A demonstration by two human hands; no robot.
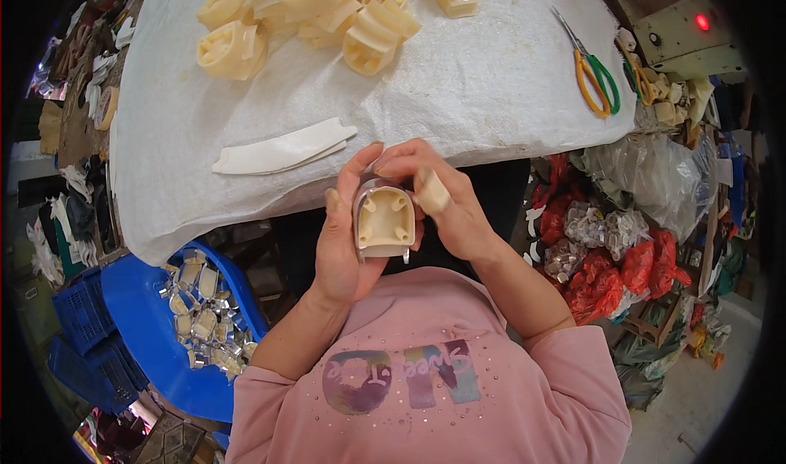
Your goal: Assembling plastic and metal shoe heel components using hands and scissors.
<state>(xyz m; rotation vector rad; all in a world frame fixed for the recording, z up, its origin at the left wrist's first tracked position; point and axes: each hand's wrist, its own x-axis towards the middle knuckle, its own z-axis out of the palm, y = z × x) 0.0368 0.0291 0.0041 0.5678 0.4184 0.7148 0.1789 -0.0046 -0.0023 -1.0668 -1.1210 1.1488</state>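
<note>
A cream plastic shoe heel (385,221) with a hollow, studded inside faces up between my two hands, just off the table's front edge. Round its outside runs a shiny silver covering (359,210). My left hand (340,247) is closed around the left side of the heel. With bent fingers, my right hand (446,190) grips its far right side; a beige wrap covers the thumb. Fingers partly hide the heel's sides. White curved strips (282,150) lie on the table just beyond my left hand.
Several bare cream heels (372,34) are piled on the white-covered table (467,79). Scissors (591,71) with orange and green handles lie at right. A blue tub (139,300) of silver-covered heels stands at lower left. Red and clear bags (602,276) sit at right.
</note>
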